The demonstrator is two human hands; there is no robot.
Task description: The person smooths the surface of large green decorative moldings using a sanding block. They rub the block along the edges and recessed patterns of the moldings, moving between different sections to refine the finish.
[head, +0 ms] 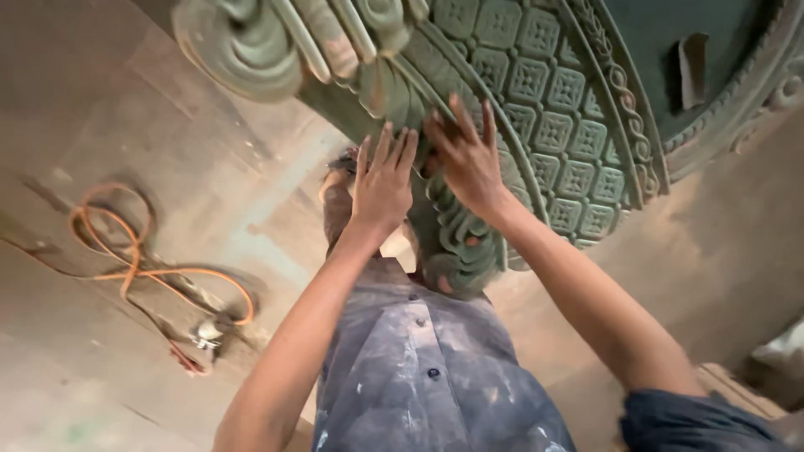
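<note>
A large carved wooden piece [536,92], coated dark green, fills the upper middle and right of the head view; it has a grid of square rosettes, a rope-like border and scrolled leaf edges. My left hand [382,186] rests flat with fingers spread against its scalloped lower edge. My right hand [467,155] presses on the carving beside the left, fingers spread; something small may be under the palm, but it is hidden. Both forearms reach up from the bottom of the view.
An orange cable [134,259] lies looped on the dusty floor at the left, ending at a small power tool [205,335]. My paint-spattered grey shirt [427,368] fills the bottom centre. A scrap of sandpaper [693,69] lies on the flat green panel at upper right.
</note>
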